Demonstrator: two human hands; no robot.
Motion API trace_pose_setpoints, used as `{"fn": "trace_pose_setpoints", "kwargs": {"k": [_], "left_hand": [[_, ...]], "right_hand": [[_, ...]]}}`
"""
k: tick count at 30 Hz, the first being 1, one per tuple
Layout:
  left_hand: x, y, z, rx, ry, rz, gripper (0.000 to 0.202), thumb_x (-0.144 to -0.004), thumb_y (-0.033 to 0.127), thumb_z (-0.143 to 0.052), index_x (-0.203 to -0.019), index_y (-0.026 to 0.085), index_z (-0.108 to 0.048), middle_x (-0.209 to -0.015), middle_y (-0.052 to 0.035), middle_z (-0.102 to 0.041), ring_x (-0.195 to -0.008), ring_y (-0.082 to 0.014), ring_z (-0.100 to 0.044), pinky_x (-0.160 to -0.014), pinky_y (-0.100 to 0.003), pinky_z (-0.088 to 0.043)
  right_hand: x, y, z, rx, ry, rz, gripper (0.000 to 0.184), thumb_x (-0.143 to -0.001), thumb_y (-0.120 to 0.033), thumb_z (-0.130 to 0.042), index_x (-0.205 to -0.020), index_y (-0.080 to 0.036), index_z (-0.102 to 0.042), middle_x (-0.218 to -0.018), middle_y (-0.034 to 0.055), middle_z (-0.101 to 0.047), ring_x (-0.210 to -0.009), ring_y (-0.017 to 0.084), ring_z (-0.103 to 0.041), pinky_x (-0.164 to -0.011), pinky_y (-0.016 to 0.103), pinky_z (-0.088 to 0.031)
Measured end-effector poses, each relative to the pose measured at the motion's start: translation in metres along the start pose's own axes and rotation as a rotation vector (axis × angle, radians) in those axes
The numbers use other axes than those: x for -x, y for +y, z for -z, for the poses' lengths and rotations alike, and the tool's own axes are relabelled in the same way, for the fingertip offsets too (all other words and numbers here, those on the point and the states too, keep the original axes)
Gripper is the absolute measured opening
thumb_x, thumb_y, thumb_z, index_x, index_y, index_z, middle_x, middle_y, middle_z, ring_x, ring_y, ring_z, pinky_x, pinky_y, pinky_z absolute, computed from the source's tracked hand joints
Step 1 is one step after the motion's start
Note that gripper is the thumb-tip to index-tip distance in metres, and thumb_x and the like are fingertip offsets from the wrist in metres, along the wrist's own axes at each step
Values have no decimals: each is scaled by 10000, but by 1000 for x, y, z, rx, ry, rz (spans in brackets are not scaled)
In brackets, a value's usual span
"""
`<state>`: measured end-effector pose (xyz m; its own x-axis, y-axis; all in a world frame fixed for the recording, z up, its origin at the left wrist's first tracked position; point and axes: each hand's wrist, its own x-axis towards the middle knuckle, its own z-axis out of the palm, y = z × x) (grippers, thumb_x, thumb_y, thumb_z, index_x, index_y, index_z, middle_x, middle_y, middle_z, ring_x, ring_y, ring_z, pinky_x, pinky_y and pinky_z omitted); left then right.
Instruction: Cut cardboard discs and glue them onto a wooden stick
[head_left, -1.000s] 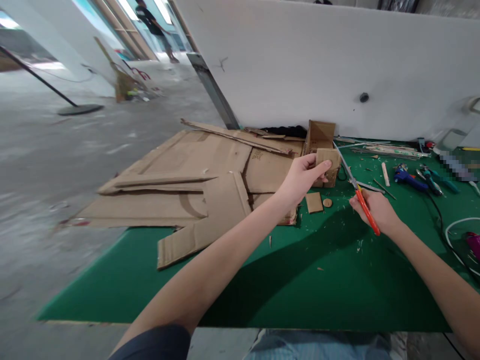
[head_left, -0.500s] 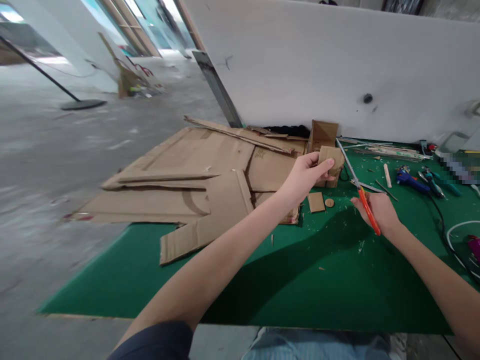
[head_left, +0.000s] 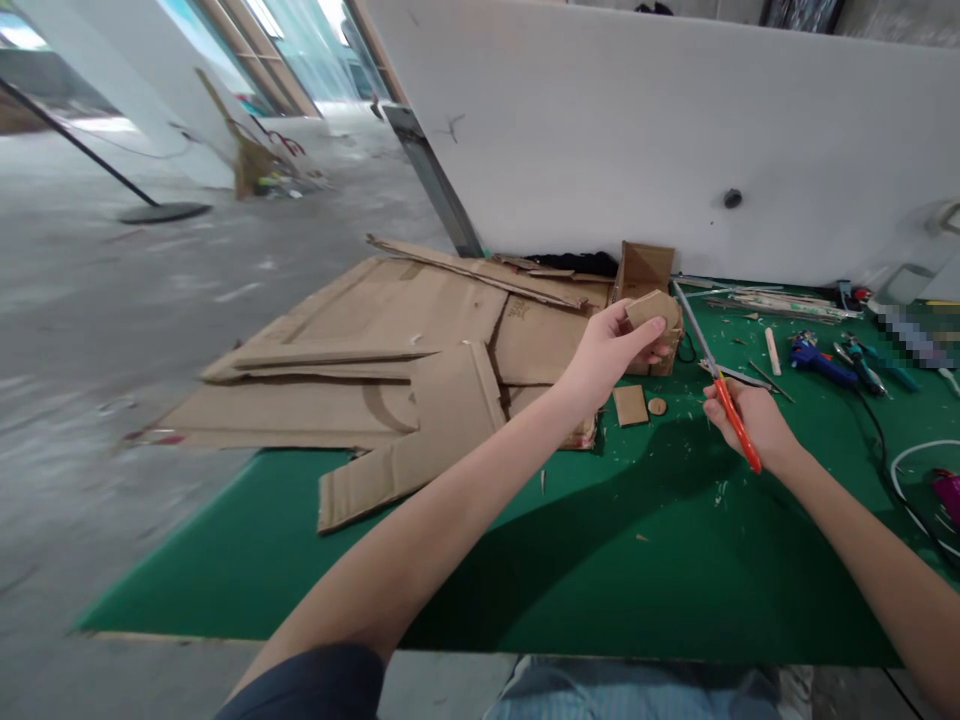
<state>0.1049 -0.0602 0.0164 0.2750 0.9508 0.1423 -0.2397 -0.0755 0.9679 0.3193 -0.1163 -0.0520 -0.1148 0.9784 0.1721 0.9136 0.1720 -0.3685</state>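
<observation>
Between the thumb and fingers of my left hand (head_left: 611,350) is a small cardboard piece (head_left: 651,308) with cut, angled edges, held up above the table. My right hand (head_left: 754,420) is closed around the orange handles of a pair of scissors (head_left: 724,395). The scissor blades are spread apart, just right of the cardboard piece and not touching it. Below my left hand, a cardboard square (head_left: 630,406) and a small round disc (head_left: 657,407) lie on the green table (head_left: 585,570).
Large cardboard sheets (head_left: 450,390) cover the table's left side, with a cardboard box (head_left: 646,268) behind my left hand. To the right lie a blue glue gun (head_left: 821,362), pliers (head_left: 862,365), a wooden stick (head_left: 772,352) and thin strips (head_left: 787,303). A white panel (head_left: 637,140) stands behind.
The cardboard piece has turned in my left hand and now shows a more pointed outline. The scissors stay spread in my right hand, almost unmoved.
</observation>
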Motion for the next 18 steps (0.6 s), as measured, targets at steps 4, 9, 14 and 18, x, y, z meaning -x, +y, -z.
{"fn": "trace_pose_setpoints", "kwargs": {"k": [4, 9, 14, 18], "left_hand": [[1, -2, 0, -24, -2, -13, 262, -768, 310, -725, -920, 151, -584, -867, -27, -680, -654, -88, -635, -613, -224, -520], [1, -6, -2, -42, -13, -3, 266, -770, 332, -730, -894, 148, -583, -825, -21, -677, -657, -92, -644, -610, -218, -520], [3, -7, -5, -28, -33, 10, 231, -794, 301, -716, -879, 141, -572, -795, -16, -659, -625, -76, -628, -607, -215, -520], [4, -8, -5, -21, -47, 10, 200, -809, 282, -701, -862, 139, -572, -800, -22, -657, -629, -71, -626, -584, -201, -492]], "right_hand": [[1, -4, 0, 9, 0, -12, 446, -906, -551, -474, -1075, -170, -632, -862, 118, -730, -827, 269, -702, -717, 316, -484], [2, -10, 2, 34, -3, -45, 471, -904, -591, -463, -1042, -170, -625, -888, 123, -730, -835, 270, -701, -698, 313, -465], [2, -15, 4, 106, -20, -91, 442, -908, -602, -445, -899, -190, -603, -773, 97, -712, -739, 264, -687, -626, 313, -420], [1, -15, 5, 149, -28, -77, 414, -932, -562, -423, -854, -195, -598, -739, 97, -707, -700, 264, -685, -605, 317, -398]]}}
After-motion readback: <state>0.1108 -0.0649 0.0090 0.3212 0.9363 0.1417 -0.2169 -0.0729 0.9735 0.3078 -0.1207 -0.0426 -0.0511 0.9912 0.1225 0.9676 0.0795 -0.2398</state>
